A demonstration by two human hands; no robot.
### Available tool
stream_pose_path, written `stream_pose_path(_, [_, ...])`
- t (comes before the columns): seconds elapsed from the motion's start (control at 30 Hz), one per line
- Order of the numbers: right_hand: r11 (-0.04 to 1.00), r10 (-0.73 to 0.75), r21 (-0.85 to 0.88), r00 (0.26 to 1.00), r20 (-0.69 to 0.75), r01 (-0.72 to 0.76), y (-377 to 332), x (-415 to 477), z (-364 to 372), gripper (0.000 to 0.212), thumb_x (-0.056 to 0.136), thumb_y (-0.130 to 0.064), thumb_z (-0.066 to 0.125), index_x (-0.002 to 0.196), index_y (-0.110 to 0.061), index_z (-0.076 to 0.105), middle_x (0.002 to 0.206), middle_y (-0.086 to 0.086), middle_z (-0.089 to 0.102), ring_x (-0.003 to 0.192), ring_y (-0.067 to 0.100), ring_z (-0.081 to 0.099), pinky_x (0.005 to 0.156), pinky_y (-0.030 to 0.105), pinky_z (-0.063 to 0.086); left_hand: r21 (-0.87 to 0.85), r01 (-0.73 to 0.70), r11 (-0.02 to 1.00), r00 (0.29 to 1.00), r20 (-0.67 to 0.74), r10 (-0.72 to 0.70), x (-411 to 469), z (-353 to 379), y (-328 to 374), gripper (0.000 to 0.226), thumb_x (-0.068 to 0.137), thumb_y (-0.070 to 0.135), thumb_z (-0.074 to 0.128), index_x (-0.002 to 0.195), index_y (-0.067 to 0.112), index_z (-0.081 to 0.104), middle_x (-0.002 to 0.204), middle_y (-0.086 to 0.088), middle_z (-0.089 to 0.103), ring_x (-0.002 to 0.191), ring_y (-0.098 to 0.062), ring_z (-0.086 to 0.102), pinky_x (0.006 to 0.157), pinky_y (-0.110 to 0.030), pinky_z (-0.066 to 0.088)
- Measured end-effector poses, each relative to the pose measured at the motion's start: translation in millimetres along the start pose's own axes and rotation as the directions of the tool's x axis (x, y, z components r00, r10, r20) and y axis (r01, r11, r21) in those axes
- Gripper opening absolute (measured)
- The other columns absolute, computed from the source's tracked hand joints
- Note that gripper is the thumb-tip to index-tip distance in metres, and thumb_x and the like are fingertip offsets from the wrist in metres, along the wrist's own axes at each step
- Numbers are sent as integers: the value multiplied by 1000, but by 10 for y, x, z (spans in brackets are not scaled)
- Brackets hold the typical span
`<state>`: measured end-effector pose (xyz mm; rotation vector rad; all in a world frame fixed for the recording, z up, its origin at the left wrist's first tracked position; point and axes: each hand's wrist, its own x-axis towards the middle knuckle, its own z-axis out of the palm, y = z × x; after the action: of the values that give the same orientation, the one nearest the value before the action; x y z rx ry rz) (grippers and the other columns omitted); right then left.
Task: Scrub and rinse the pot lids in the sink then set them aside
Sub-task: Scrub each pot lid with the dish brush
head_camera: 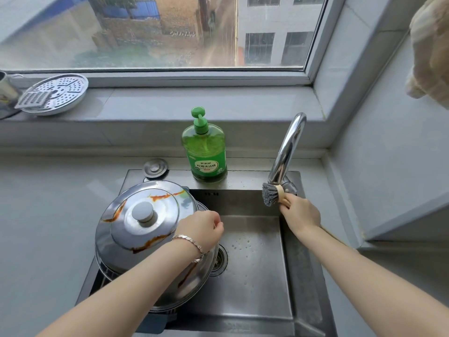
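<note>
A large steel pot lid [136, 229] with a round knob and brown sauce streaks lies tilted over the left half of the steel sink [255, 276]. A second lid edge shows under it. My left hand [201, 229] hovers over the lid's right rim, fingers curled, and I cannot tell whether it grips the rim. My right hand [300, 214] holds a scrub brush [272, 194] with grey bristles and a wooden neck, at the sink's back right corner, next to the faucet base.
A chrome faucet [289, 147] rises at the back right. A green dish soap bottle [205, 149] stands on the sink's back ledge, a sink plug [155, 167] to its left. A perforated steamer plate [57, 93] lies on the windowsill. The drain [220, 259] sits mid-sink.
</note>
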<state>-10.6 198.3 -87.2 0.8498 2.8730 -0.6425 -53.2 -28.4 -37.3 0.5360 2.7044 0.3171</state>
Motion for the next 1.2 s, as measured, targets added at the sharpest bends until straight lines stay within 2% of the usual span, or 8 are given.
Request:
stream_pose_path(0.1, [990,-69,129,997,35,64,-81,-300,-113,27,87,-51,55,106,-34,64,94,-7,70,92,22,62,63,26,38,-9,22,1000,999,-29,-22,-16,-23,-16,25,92,32,42,98,23,65,99,3,67,92,-18,60,73,-26,43])
stream_pose_path(0.3, [949,-226,229,974,17,216,-265,-794,-218,37,82,-58,56,115,-43,59,88,-12,67,80,12,58,66,28,47,-52,99,994,994,-49,-102,-30,-55,-55,24,92,31,44,95,23,66,99,2,67,93,-21,61,72,-26,42])
stream_pose_path(0.47, [951,-227,205,973,-51,233,-245,-935,-186,41,83,-51,59,123,-46,55,75,-11,59,71,11,53,56,23,38,-67,88,994,994,-64,-93,-77,-72,-65,23,91,31,45,94,23,66,96,2,67,90,-21,61,72,-26,44])
stream_pose_path(0.57, [968,-162,188,986,-46,168,-188,-974,-241,41,84,-44,61,124,-46,54,88,-14,65,81,11,57,57,20,35,-69,89,994,994,-60,-93,-79,-85,-71,22,91,30,44,90,22,65,95,1,67,89,-21,61,72,-27,45])
stream_pose_path(0.67, [999,-35,23,998,54,34,-92,-829,-282,14,85,-38,57,94,-36,66,84,-8,67,84,19,61,58,25,36,-69,88,994,994,-59,-92,-59,-109,-66,20,91,29,44,81,22,60,92,-1,67,87,-22,61,70,-26,44])
stream_pose_path(0.8, [997,68,-61,979,191,-57,9,-341,-211,29,94,-32,45,67,-20,43,93,9,65,90,31,59,64,29,37,-47,82,996,993,-79,-86,-29,-177,-37,19,91,29,44,81,23,58,93,-2,66,89,-24,60,68,-25,40])
stream_pose_path(1.0, [1000,24,1,967,254,-25,-165,122,-44,35,100,-31,36,103,-3,57,115,18,60,106,35,55,78,34,40,-69,97,993,988,-112,-104,107,-308,-110,21,90,29,44,90,20,64,92,0,66,88,-22,60,69,-26,41])
stream_pose_path(1.2, [999,16,39,993,116,-21,-388,236,4,35,98,-26,37,109,-5,63,114,16,59,102,35,55,77,35,44,-80,123,989,985,-110,-131,178,-348,-207,22,90,29,45,89,21,64,93,0,67,89,-23,60,70,-26,43])
